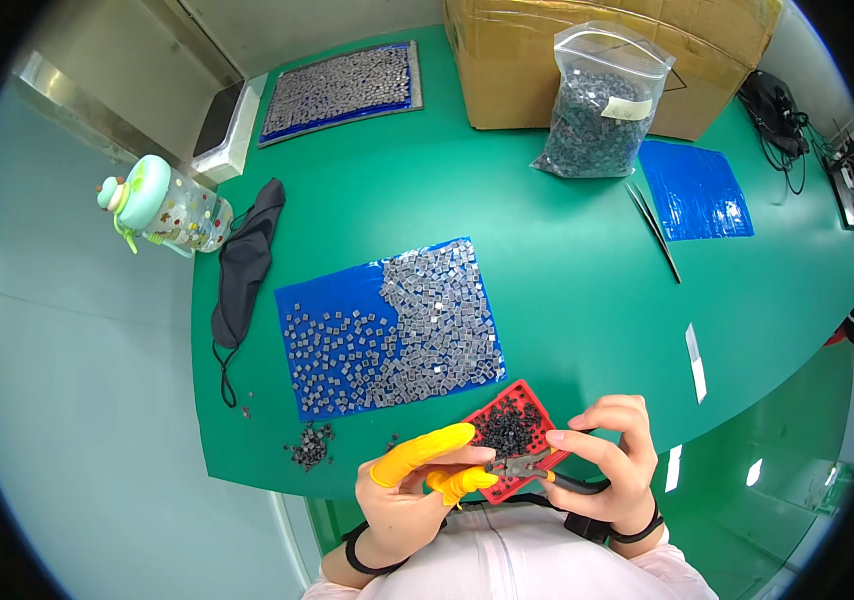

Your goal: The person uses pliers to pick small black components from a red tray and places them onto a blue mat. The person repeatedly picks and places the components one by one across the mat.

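Head view, looking down on a green bench (567, 300). At the lower edge, close to the body, two hands meet over a small red tray (522, 412) of tiny dark parts. The left hand (409, 492) wears yellow finger cots on two fingers (425, 450), probably to protect the parts or improve grip; those fingers are pinched together, apparently on one small part, too small to make out. The right hand (615, 462) is closed around small black-handled cutting pliers (537, 470), their tip aimed at the left fingertips, so the work sits near the eyes.

Just beyond the tray lies a blue sheet (327, 300) covered with small grey square pieces (427, 320), densely packed on its right half and looser on its left. A small heap of dark bits (312, 447) lies near the bench's front edge. Farther off are a clear bag of dark parts (602, 105) leaning on a cardboard box (507, 60), tweezers (654, 230), a second blue sheet (697, 190), a black face mask (245, 260), and a pastel drinking bottle (162, 208).
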A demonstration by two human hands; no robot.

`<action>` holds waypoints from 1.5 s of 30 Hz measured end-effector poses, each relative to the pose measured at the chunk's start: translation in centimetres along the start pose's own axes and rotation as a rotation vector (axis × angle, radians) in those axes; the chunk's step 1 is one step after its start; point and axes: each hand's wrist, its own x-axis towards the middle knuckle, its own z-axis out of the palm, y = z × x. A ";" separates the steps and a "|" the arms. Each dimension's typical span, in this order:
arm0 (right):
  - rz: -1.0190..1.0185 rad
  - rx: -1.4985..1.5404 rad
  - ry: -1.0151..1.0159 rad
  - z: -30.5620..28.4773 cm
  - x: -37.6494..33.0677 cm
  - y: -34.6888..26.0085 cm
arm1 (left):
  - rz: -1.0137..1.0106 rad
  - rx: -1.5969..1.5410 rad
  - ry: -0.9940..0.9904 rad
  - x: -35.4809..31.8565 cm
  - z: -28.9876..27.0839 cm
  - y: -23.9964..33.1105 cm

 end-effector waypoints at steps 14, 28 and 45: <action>-0.021 0.060 -0.042 -0.2 0.0 0.0 | -0.029 0.039 -0.449 0.6 -1.5 -1.5; 0.018 0.089 -0.023 0.3 0.0 0.0 | 0.070 -0.061 0.012 0.4 0.3 -0.9; 0.080 -0.018 0.019 -0.8 0.2 0.5 | -0.361 -0.443 0.070 -0.6 -2.1 -0.7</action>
